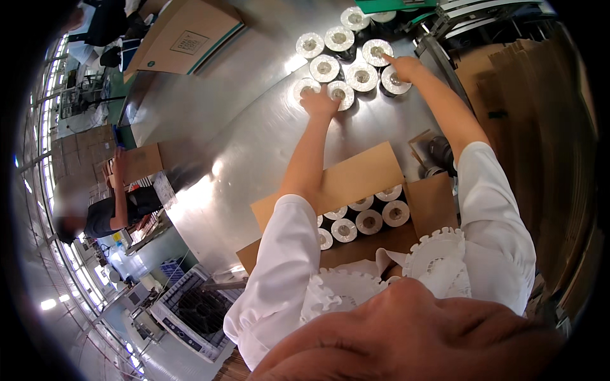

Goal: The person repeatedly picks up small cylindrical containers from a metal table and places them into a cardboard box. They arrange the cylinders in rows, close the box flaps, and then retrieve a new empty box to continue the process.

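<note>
Left hand [319, 103]: fingers spread over two white-ended dark rolls [361, 77], near edge of cluster. Right hand [407, 68]: fingers extended onto two more, right edge. Whether either grips, cannot tell. Rolls stand end-up on metal table [254, 136]. Nearer body: open carton [433, 202], more rolls inside. Far left: large carton [175, 38].

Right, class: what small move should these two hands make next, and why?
Probably close the left hand and right hand on the white-ended rolls beneath them: both hands are at that cluster, and the open carton nearby holds similar rolls.
</note>
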Available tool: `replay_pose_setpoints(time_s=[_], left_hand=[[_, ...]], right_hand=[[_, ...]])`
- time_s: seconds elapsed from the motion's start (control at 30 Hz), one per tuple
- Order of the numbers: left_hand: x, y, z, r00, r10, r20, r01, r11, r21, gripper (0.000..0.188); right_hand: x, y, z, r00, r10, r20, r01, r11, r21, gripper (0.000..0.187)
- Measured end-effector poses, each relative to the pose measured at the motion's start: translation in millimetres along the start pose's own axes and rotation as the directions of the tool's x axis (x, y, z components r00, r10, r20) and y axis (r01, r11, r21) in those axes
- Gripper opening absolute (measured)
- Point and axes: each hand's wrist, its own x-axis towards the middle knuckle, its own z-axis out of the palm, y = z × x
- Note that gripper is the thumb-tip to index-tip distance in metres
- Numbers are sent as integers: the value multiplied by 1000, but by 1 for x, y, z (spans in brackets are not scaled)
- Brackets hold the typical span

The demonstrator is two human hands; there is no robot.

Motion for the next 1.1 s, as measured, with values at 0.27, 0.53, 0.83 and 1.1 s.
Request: replay_pose_setpoints(time_s=[0.27, 0.53, 0.83, 1.1], left_hand=[[4, -39, -54, 959, 74, 274, -30, 986, -162, 48], [-196, -161, -269, 982, 165, 97, 33, 356, -934, 31], [-375, -153, -214, 906, 295, 304, -137, 883, -449, 32], [-380, -180, -73, 734, 410, 542, -566, 809, 155, 22]], right_hand=[[-14, -2, 33, 980, -41, -195, 99, 950, 297, 67], [-263, -23, -123, 806, 243, -540, 251, 685, 684, 60], [-410, -165, -71, 698, -708, -108, 696, 637, 331, 51], [-314, -329, 143, 814, -539, 216, 442, 816, 372, 62]])
